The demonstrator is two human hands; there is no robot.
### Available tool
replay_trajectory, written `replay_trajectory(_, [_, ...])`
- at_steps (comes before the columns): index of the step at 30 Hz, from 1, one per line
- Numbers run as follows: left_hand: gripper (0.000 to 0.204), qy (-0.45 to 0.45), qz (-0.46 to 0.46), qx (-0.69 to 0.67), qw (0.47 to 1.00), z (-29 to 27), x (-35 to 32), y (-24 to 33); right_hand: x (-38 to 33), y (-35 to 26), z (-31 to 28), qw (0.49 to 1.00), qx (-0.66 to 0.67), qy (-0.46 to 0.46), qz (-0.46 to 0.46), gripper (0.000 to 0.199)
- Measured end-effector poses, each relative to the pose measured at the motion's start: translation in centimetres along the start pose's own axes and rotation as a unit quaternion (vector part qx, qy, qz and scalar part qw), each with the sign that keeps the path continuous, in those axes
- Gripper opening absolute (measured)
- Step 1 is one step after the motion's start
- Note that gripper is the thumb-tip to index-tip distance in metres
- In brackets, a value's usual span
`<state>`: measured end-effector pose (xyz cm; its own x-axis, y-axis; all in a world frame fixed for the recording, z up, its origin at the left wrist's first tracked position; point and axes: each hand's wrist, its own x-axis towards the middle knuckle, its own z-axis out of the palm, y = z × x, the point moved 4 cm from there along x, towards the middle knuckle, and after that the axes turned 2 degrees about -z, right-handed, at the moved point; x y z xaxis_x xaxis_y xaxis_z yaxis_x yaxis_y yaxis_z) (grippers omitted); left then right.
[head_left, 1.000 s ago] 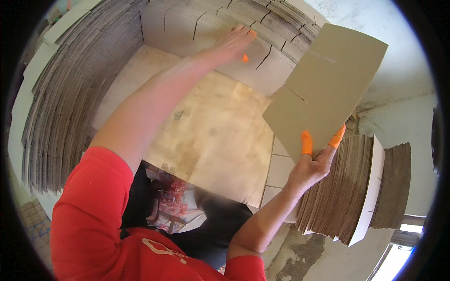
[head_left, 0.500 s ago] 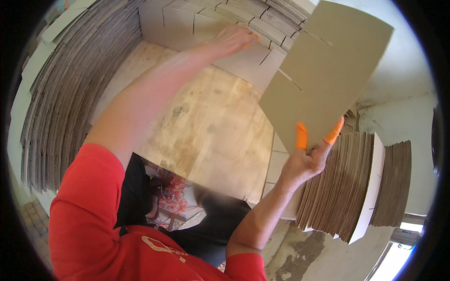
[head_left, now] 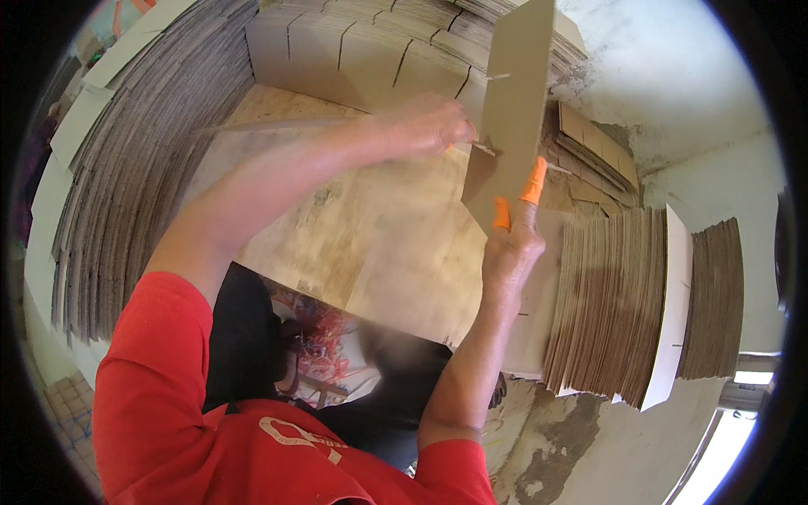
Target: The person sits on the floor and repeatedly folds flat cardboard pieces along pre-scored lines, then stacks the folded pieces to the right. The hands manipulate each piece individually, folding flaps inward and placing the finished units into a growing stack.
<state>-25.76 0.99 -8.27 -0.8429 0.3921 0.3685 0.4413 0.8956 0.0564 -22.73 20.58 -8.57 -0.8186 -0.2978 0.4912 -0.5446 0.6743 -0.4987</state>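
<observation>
Cardboard sheet: a flat tan cardboard sheet (head_left: 515, 109) with slots cut in its edge, held upright and nearly edge-on above the far right part of the table.
Right hand: the right hand (head_left: 511, 248) grips the sheet's lower corner; two fingers wear orange rubber tips, and the fingertips (head_left: 533, 181) press against the sheet's face, so the hand is closed on it.
Left hand: the left hand (head_left: 429, 126) reaches across to the sheet's left edge at a slot. It touches the card there, but whether the fingers pinch it I cannot tell, since they blur.
Step in hand: it looks as if the sheet is being turned or folded along its slots, both hands meeting at it.
Next move: I judge it would call for a firm hold at the slot with the left hand while the right steadies the lower corner, so the panel does not twist.
Table: a worn wooden table (head_left: 370, 244) lies under the hands, bare in the middle.
Edges: a stack of flat cardboard (head_left: 135, 168) lines the left, more slotted sheets (head_left: 370, 50) stand along the far side, and another stack (head_left: 623, 295) crowds the right.
Room: the open space is above the table's middle; the sheet's top stands close to the far stacks and the wall (head_left: 673, 93).
</observation>
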Motion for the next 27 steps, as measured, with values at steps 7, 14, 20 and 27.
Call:
replay_trajectory(7, [0.010, 0.034, 0.062, -0.002, 0.997, -1.5, -2.1, 3.3, -0.5, 0.4, 0.3, 0.987, -0.144, -0.069, 0.010, 0.077])
replay_trajectory(14, [0.011, 0.057, 0.093, 0.025, 0.994, -1.6, -3.0, 6.8, -0.5, -0.1, 0.3, 0.993, -0.112, 0.016, -0.023, 0.081])
replay_trajectory(20, [0.023, -0.051, -0.030, -0.173, 0.983, -2.3, -4.0, 6.9, -0.8, 0.5, 1.3, 1.000, -0.007, -0.022, 0.010, 0.089])
replay_trajectory(27, [0.059, 0.016, -0.173, -0.014, 0.985, -1.5, 0.1, -7.6, -0.4, -1.6, 0.2, 0.993, 0.099, 0.063, -0.011, 0.086])
